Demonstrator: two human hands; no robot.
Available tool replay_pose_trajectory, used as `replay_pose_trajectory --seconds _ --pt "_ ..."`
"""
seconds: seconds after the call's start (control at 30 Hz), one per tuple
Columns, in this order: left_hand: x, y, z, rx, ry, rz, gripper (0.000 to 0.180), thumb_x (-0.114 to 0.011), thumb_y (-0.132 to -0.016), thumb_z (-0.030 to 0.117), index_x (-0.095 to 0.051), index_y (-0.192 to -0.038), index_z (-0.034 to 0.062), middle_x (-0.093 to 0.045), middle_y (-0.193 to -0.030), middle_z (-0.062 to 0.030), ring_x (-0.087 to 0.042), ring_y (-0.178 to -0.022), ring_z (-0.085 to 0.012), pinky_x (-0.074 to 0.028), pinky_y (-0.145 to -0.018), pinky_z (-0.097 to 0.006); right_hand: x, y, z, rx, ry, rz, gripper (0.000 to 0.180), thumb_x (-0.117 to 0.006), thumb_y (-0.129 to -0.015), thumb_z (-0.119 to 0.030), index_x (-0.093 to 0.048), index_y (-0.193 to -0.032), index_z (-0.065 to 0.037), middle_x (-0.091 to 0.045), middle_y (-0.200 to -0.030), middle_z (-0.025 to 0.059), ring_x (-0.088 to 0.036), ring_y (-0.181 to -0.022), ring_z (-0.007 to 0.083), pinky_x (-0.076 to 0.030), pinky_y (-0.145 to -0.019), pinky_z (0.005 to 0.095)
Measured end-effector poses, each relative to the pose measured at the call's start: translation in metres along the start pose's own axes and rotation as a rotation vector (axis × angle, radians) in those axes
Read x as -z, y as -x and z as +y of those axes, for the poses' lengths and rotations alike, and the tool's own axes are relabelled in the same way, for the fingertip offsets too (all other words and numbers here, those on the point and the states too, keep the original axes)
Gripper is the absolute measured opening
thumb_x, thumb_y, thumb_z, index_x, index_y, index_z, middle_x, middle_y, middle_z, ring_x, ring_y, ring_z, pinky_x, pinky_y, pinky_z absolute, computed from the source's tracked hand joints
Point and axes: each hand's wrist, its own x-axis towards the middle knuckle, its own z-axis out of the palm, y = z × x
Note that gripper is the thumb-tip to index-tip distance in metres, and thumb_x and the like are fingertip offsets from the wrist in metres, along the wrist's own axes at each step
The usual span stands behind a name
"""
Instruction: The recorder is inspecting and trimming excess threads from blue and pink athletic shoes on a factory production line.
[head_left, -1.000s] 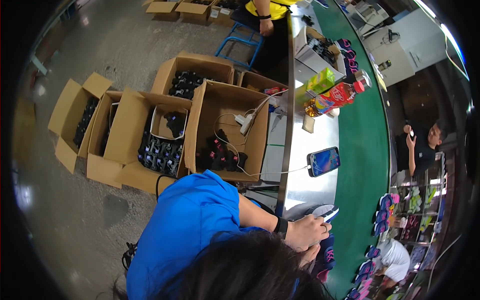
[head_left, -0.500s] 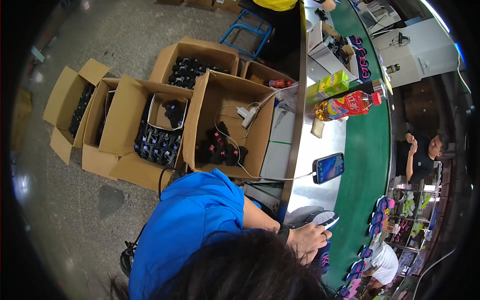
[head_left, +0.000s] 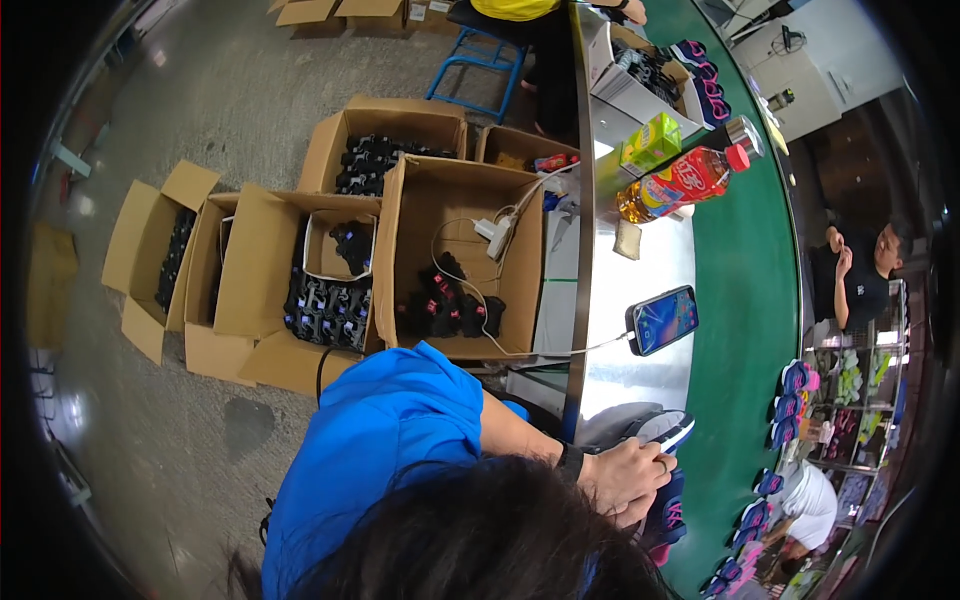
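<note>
My left hand (head_left: 628, 481) is at the near edge of the bench, with a dark band on its wrist and a ring on one finger. Its fingers are bent and closed on a shoe with a pale, dark-edged sole (head_left: 668, 431); the fingertips are partly hidden. Just below the hand lies a navy shoe part with pink marks (head_left: 671, 510). Whether the two parts belong to one shoe, I cannot tell. Dark hair covers the area where my right hand might be, and that hand does not show.
A charging phone (head_left: 664, 320), a red-labelled drink bottle (head_left: 685, 184) and a green carton (head_left: 651, 143) are on the metal bench beside a green belt (head_left: 735, 345). Navy-pink shoes (head_left: 787, 407) line its far side. Open cardboard boxes (head_left: 470, 200) stand left. Other people are nearby.
The whole view has shifted a little, so more of the navy and pink shoe part shows below my hand. My left hand stays closed at the shoe.
</note>
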Motion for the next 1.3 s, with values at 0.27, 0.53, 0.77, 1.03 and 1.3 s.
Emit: replay_pose_trajectory --seconds 0.27,0.53,0.77,1.03,1.3 --pt "0.005 -0.002 -0.002 -0.005 0.092 -0.034 0.033 -0.066 -0.071 0.02 -0.061 -0.099 0.0031 -0.055 -0.104 -0.0076 -0.053 -0.092 -0.0207 -0.044 -0.06 -0.03 -0.019 0.012 0.013 -0.045 0.079 0.007 0.031 -0.047 -0.101 -0.025 -0.047 -0.121 -0.001 -0.06 -0.111 0.0124 -0.06 -0.095 0.0219 -0.05 -0.084 0.0335" --pt "0.012 -0.003 -0.002 0.008 0.001 -0.07 0.029 -0.066 -0.074 0.02 -0.065 -0.096 0.0025 -0.056 -0.101 -0.0067 -0.054 -0.09 -0.0206 -0.046 -0.06 -0.03 0.002 -0.019 -0.025 0.213 0.698 -0.245 0.037 -0.069 -0.087 -0.021 -0.055 -0.117 -0.004 -0.061 -0.106 0.0084 -0.06 -0.091 0.019 -0.05 -0.078 0.0307" --pt "-0.017 -0.001 -0.001 0.048 0.151 0.1 0.03 -0.06 -0.079 0.024 -0.063 -0.094 -0.0014 -0.056 -0.098 -0.0071 -0.055 -0.087 -0.0206 -0.051 -0.06 -0.031 -0.019 -0.028 -0.064 0.597 0.979 -0.346 0.034 -0.078 -0.076 -0.019 -0.064 -0.103 -0.005 -0.061 -0.096 0.0057 -0.06 -0.086 0.016 -0.049 -0.071 0.0288" --pt "-0.014 -0.003 -0.004 0.077 0.186 0.22 0.021 -0.061 -0.077 0.023 -0.062 -0.088 0.005 -0.055 -0.088 -0.0014 -0.055 -0.079 -0.0162 -0.048 -0.053 -0.027 -0.047 -0.001 -0.074 0.281 0.697 -0.224 0.025 -0.075 -0.077 -0.017 -0.067 -0.099 -0.006 -0.062 -0.076 0.0071 -0.062 -0.072 0.0222 -0.05 -0.069 0.0304" --pt "-0.03 -0.004 -0.006 -0.005 0.044 0.182 0.024 -0.058 -0.08 0.027 -0.059 -0.096 0.0095 -0.054 -0.093 -0.0003 -0.053 -0.08 -0.0128 -0.045 -0.052 -0.025 -0.052 0.004 -0.071 0.396 0.866 -0.173 0.024 -0.074 -0.078 -0.017 -0.067 -0.098 -0.006 -0.062 -0.075 0.0078 -0.063 -0.07 0.0229 -0.05 -0.068 0.0308"
